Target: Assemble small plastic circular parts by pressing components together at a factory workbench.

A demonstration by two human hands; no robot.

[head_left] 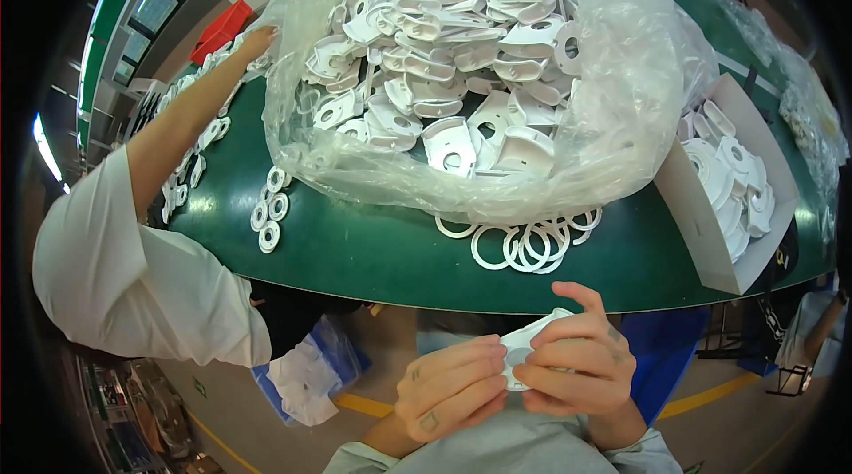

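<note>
Close to my body, just off the table's near edge, I hold a white plastic part (535, 329) with a round hole in both hands. My left hand (451, 390) grips its left side with the fingers pressed together. My right hand (577, 359) pinches the other side, its index finger raised. My fingers cover much of the part. Beyond my hands, several thin white rings (490, 248) lie on the green table (382, 265). Behind them, a large clear plastic bag (355, 181) lies open, heaped with similar white plastic parts (451, 146).
A co-worker's arm (191, 114) reaches across the left side toward a red bin (220, 30). Small round white pieces (269, 236) lie left of the bag. At right stands a cardboard box (697, 225) of white parts. Below the table sits a blue-lined container (342, 354).
</note>
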